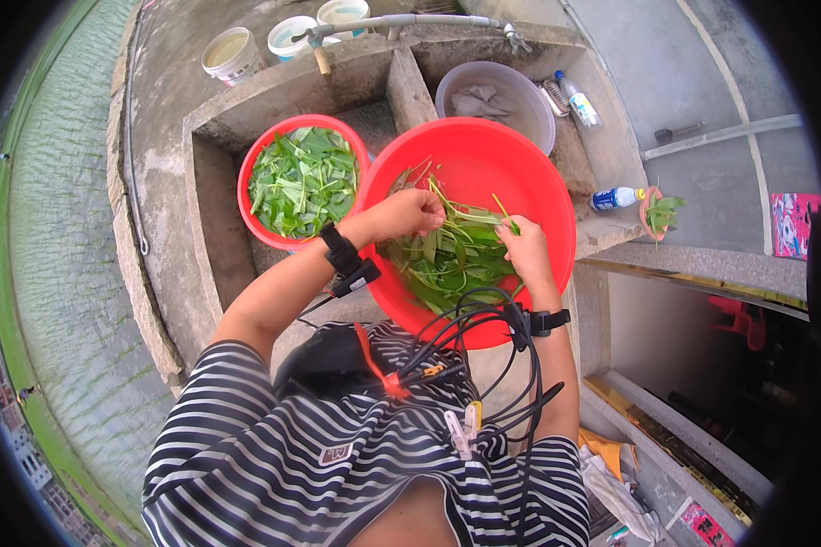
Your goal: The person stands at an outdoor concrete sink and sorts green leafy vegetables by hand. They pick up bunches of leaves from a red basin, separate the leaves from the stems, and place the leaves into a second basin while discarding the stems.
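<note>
A large red plastic basin sits before me, holding a heap of leafy green stems that look like water spinach. My right hand pinches a green stalk between thumb and fingers above the heap. My left hand hovers over the basin's left part, fingers curled together. Stems lie right beside its fingertips, and whether it grips one is unclear. To the left stands a smaller red basin, full of picked green leaves and short stems.
Behind is a concrete trough with a dividing wall, a pipe and a metal tap. A translucent tub holds water and cloth. Plastic bottles stand right. Black cables hang by my right forearm.
</note>
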### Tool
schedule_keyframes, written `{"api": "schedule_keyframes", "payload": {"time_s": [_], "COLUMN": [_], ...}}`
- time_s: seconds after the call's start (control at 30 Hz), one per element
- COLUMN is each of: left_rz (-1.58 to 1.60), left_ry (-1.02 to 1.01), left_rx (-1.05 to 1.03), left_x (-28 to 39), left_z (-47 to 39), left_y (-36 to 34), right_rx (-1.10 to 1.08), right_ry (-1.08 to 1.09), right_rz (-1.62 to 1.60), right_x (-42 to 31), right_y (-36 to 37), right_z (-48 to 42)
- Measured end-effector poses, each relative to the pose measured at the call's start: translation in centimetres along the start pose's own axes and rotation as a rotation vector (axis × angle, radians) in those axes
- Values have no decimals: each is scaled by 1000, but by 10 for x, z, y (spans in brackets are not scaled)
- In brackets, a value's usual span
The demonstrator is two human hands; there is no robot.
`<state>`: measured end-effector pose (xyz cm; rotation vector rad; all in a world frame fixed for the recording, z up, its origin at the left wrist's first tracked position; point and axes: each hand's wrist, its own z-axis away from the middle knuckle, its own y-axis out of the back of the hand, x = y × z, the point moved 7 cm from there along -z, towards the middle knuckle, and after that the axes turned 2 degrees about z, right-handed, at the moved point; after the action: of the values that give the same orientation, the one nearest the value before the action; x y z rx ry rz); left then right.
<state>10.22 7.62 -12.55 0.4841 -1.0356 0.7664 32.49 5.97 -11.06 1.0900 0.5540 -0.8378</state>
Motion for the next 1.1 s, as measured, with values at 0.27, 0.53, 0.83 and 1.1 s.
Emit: {"api": "schedule_keyframes", "payload": {"time_s": [0.27,0.53,0.83,1.1], "left_rz": [252,363,397,554], "left_ry": [52,87,35,-18], "left_rx": [-35,-57,10,23], "left_x": [-9,-14,-12,-10], "left_z": [1,-1,6,8], "left_y": [-3,-5,4,5], "right_rx": [385,437,508,32], "right_ry": [52,256,144,228], "right_rz": [-207,235,160,612], "right_x": [-13,-21,-30,-27], "right_y": [32,33,54,29], "right_z": [10,9,23,33]}}
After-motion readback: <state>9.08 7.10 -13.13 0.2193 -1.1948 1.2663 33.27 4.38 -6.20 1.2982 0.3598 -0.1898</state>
